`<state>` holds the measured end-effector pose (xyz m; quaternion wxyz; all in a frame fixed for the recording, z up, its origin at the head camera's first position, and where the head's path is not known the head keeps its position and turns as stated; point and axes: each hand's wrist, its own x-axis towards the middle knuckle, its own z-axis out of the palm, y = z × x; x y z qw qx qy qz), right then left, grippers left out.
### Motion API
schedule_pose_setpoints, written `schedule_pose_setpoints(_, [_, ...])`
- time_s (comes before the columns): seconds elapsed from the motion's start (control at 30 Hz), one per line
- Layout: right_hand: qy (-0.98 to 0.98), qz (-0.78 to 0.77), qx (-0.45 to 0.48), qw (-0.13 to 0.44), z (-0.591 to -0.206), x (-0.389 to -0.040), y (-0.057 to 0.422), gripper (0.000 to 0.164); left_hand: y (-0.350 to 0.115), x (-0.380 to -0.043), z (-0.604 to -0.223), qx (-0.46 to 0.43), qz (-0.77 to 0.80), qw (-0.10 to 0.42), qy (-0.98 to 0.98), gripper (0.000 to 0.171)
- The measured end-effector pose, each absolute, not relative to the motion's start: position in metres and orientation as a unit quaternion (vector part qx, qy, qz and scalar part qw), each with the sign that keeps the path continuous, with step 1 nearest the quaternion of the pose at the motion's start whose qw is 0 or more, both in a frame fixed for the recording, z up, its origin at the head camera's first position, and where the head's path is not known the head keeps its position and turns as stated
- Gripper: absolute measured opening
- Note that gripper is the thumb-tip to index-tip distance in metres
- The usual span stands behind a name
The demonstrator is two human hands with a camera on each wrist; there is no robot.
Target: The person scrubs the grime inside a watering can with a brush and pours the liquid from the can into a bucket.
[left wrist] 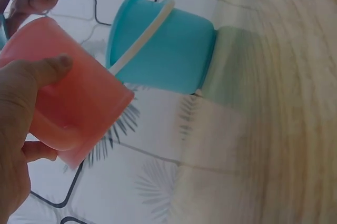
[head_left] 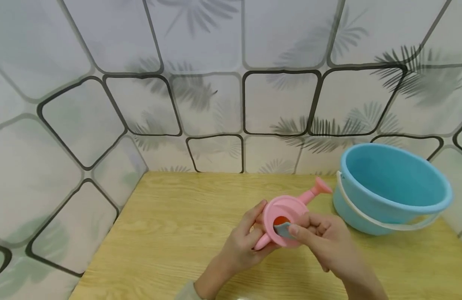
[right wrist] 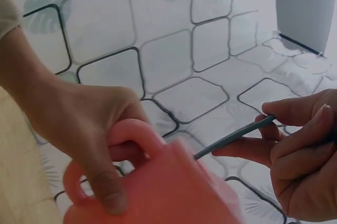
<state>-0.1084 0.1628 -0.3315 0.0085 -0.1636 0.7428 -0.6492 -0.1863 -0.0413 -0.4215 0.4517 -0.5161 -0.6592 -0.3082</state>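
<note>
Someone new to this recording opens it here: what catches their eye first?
Probably the big blue bucket on the right of the table. Next, the pink watering can left of it, held in the left hand while the right hand pinches a flat blue-grey piece at its opening. Behind, the wall shows bold outlines and leaves.

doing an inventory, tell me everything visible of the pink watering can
The pink watering can looks plastic, with a rounded body, looped handle, flared spout and partly covered top, orange showing through its opening. The left grip holds it tilted off the table; the right grip holds a thin bluish piece reaching into it.
</note>
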Motion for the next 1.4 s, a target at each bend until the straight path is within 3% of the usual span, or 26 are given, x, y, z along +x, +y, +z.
schedule_pose_setpoints(0.2, [0.748,-0.653,-0.109,0.045,-0.331,-0.103,0.167,0.012,-0.042,-0.184,-0.425,-0.514,-0.307,0.436,-0.672,0.03])
schedule_pose_setpoints(0.3, [0.763,-0.629,-0.143,0.042,-0.335,-0.109,0.16,0.012,-0.044,-0.183,-0.426,-0.514,-0.303,0.433,-0.676,0.028])
schedule_pose_setpoints(0.47, [0.804,-0.547,-0.218,-0.084,-0.335,-0.109,0.158,0.009,-0.047,-0.185,-0.424,-0.497,-0.294,0.434,-0.691,0.028])
schedule_pose_setpoints(0.57, [0.862,-0.424,-0.198,-0.195,-0.334,-0.105,0.156,0.013,-0.048,-0.185,-0.423,-0.495,-0.28,0.437,-0.697,0.031])
schedule_pose_setpoints(0.63, [0.885,-0.362,-0.171,-0.239,-0.333,-0.105,0.153,0.015,-0.048,-0.185,-0.422,-0.492,-0.268,0.444,-0.699,0.032])
schedule_pose_setpoints(0.7, [0.889,-0.361,-0.159,-0.231,-0.333,-0.106,0.152,0.016,-0.047,-0.184,-0.42,-0.489,-0.258,0.452,-0.7,0.033])
schedule_pose_setpoints(0.87, [0.865,-0.46,-0.143,-0.142,-0.335,-0.108,0.15,0.01,-0.046,-0.182,-0.416,-0.479,-0.248,0.475,-0.695,0.038])
schedule_pose_setpoints(0.93, [0.862,-0.463,-0.135,-0.156,-0.337,-0.108,0.147,0.005,-0.046,-0.181,-0.415,-0.478,-0.249,0.48,-0.692,0.04])
schedule_pose_setpoints(1.1, [0.867,-0.413,-0.128,-0.247,-0.344,-0.115,0.139,0.019,-0.046,-0.18,-0.413,-0.476,-0.253,0.481,-0.692,0.041])
schedule_pose_setpoints(1.2, [0.865,-0.411,-0.116,-0.263,-0.344,-0.118,0.138,0.028,-0.047,-0.18,-0.413,-0.474,-0.254,0.478,-0.694,0.04])
schedule_pose_setpoints(1.33, [0.86,-0.414,-0.121,-0.272,-0.343,-0.122,0.138,0.01,-0.048,-0.181,-0.41,-0.473,-0.254,0.487,-0.689,0.041])
schedule_pose_setpoints(1.4, [0.867,-0.383,-0.138,-0.289,-0.34,-0.123,0.137,0.014,-0.048,-0.182,-0.41,-0.474,-0.254,0.49,-0.686,0.041])
